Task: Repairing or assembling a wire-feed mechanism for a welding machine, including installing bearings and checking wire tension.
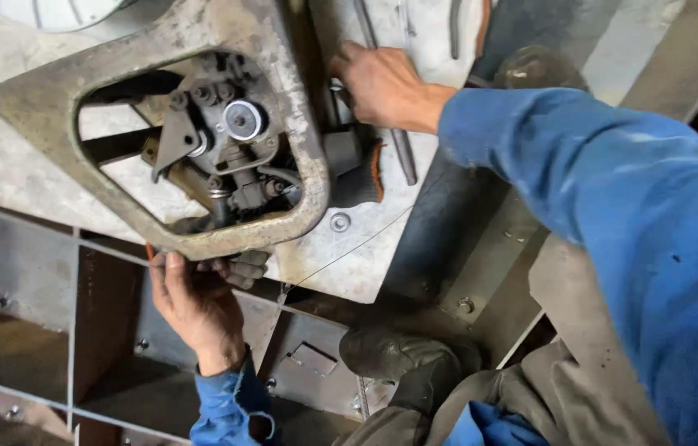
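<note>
A worn, dusty metal frame point(295, 124) shaped like a rounded triangle lies on a grey metal plate point(365, 248). Inside its opening sits a greasy mechanism point(225, 153) with a shiny round cap, bolts and springs. My left hand point(196, 306) grips the frame's near edge from below, fingers curled under it beside a dark glove. My right hand point(382, 87) rests at the frame's right side, fingers closed around a small part next to a thin metal rod point(403, 153); what it pinches is hidden.
A steel structure with bolted panels point(52, 272) and ribs lies below the plate. My dark boot point(398, 355) stands on it at the bottom centre. A bolt head point(340, 221) sits on the plate. A pale round disc point(52, 10) shows at top left.
</note>
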